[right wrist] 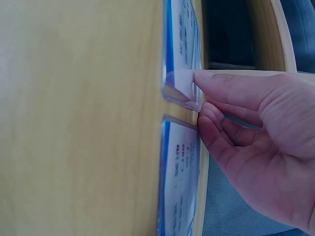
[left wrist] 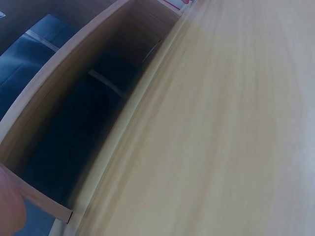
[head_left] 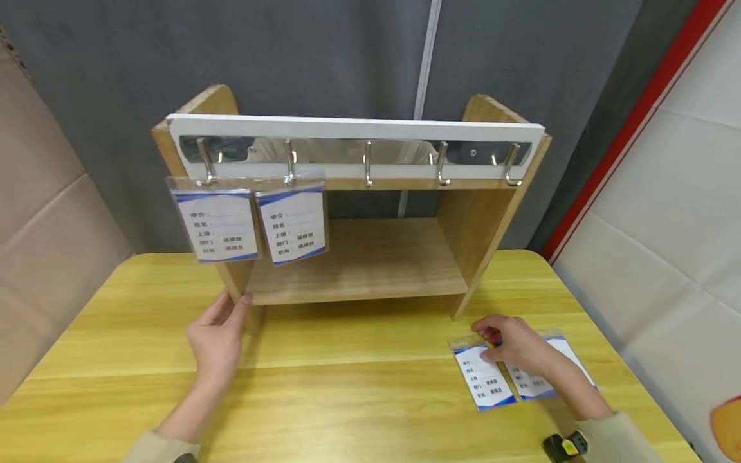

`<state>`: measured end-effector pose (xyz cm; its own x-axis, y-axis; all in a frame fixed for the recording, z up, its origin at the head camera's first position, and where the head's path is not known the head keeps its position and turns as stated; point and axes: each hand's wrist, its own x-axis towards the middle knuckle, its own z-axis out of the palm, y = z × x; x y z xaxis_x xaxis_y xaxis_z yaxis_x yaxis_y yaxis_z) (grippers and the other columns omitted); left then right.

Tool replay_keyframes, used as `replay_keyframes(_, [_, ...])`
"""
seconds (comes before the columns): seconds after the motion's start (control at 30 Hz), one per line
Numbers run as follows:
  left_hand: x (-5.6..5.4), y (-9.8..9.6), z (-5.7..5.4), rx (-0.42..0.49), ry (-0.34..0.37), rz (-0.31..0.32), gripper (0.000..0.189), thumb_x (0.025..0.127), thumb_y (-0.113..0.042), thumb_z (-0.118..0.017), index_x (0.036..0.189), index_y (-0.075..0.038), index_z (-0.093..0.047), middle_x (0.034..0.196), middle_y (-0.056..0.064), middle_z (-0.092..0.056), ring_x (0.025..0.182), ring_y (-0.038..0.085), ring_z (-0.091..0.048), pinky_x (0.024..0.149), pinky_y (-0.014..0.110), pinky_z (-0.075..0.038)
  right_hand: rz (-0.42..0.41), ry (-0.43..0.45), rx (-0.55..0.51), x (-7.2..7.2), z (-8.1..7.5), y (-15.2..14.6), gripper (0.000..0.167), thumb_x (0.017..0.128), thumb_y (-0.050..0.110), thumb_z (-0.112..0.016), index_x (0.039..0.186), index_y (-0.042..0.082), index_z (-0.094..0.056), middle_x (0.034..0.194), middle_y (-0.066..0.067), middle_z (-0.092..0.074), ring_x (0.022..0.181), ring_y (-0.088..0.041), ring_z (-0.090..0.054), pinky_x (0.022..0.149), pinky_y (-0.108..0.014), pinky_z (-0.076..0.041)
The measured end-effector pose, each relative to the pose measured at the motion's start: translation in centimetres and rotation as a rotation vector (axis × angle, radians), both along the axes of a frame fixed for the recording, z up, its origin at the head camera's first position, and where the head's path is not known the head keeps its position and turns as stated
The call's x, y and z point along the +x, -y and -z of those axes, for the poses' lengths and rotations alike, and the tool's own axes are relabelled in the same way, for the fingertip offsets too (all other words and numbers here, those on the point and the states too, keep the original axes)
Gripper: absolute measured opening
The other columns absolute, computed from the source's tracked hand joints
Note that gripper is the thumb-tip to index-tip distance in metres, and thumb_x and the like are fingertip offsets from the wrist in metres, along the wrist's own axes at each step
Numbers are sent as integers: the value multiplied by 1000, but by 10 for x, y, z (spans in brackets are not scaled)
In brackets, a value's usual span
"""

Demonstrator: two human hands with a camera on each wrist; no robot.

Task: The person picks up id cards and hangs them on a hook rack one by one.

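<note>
A wooden desktop shelf (head_left: 359,263) carries a white rail with several metal hooks across its upper front. My left hand (head_left: 217,337) grips the lower front of its left side panel, thumb in front. Two name badges in clear sleeves, one far left (head_left: 215,222) and one beside it (head_left: 292,222), hang from the two leftmost hooks. On the table at right lie two more badges, a left one (head_left: 483,379) and a right one (head_left: 570,354). My right hand (head_left: 523,347) is over them; its thumb touches the left one, fingertips apart from the thumb near that badge's edge.
The yellow wood-grain table (head_left: 347,386) stands against a dark grey curtain (head_left: 336,58). Three bare hooks, including the middle one (head_left: 367,164), stick out on the rail's right part. White padded walls flank both sides; the right one (head_left: 666,257) has a red edge.
</note>
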<state>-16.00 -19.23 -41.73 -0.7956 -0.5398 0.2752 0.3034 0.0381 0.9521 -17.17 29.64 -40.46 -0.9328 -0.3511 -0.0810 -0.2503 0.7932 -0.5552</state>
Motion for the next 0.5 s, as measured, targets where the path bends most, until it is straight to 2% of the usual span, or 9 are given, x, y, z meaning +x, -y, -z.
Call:
replay_keyframes(0.2, [0,-1,0,8,-3,1,38,92,-1,-76,129,1,-66,127,25,-61,94,-4,-70,87,20,-58,-1,22,-12,-2,1,0,36,82,0,-84,114,-1,-68,98,0,-64,89,-18,-55,74,-29,-54])
replay_keyframes(0.5, [0,-2,-2,20,-7,-2,39,92,0,-76,129,2,-66,126,23,-62,94,-3,-71,88,20,-58,7,60,-12,-6,-2,2,37,83,-1,-83,116,-2,-66,94,-2,-60,86,-20,-52,68,-27,-50])
